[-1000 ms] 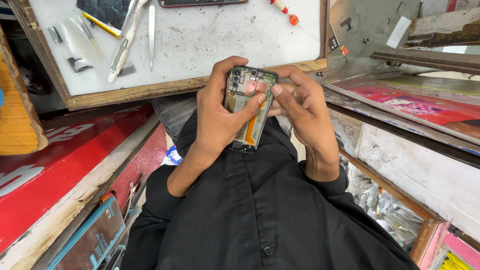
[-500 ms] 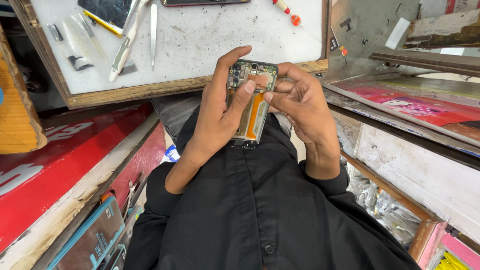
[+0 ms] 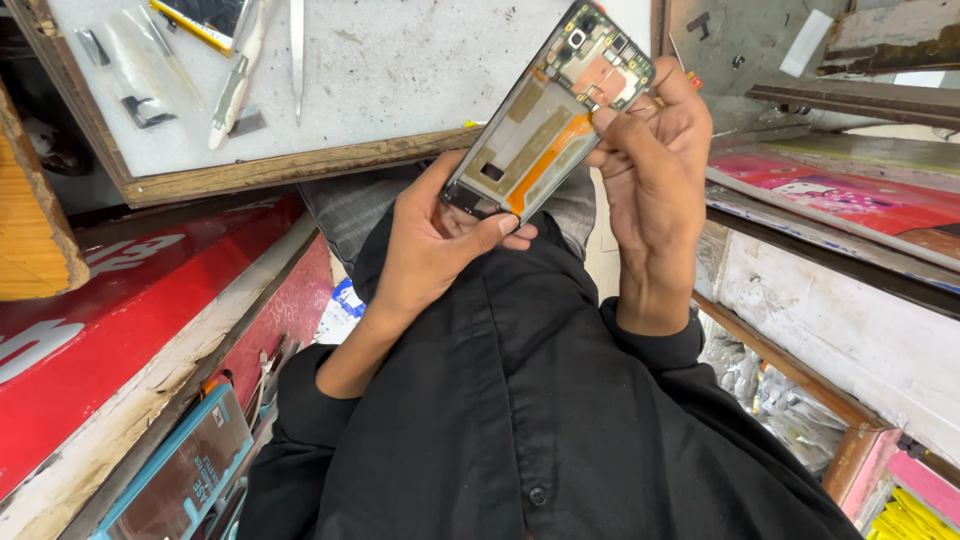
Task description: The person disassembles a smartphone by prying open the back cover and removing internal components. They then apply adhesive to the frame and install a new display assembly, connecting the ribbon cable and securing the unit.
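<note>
The left hand [image 3: 430, 250] is gripping the opened phone [image 3: 545, 115] at its lower end, at 7 o'clock; the right hand [image 3: 655, 165] is pinching its upper edge at 3 o'clock.

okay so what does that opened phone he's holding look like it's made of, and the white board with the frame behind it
Opened phone: dark frame, likely plastic or metal, hard to tell; an orange strip looks like flexible ribbon cable, and a copper-coloured patch near the top looks like foil. The left hand grips its lower end, the right hand its upper end. White board: matte, scuffed surface, possibly laminate; its rim looks like worn bare wood.
</note>
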